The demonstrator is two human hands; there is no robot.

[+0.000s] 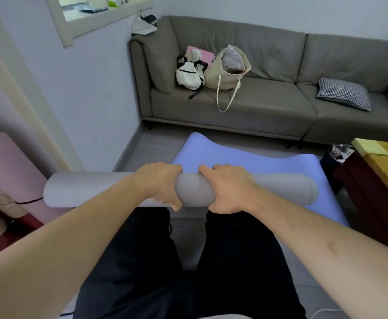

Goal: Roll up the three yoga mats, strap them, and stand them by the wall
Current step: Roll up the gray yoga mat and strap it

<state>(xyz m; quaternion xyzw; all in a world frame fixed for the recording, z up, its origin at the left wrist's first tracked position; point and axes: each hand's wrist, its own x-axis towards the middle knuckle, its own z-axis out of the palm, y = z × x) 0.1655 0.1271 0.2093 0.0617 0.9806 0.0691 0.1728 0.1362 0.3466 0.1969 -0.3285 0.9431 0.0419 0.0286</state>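
Both your hands, left hand (163, 185) and right hand (228, 188), wrap grey rolled mat (91, 188) mid-length. Foam soft, light, springy; likely unrolls if released. Keep grip central, squeeze firmly.

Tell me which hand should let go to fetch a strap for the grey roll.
Probably the left hand. Both hands grip the middle of the grey roll, but the only black strap in view lies on the left, by the pink roll. The right hand could hold the roll meanwhile.
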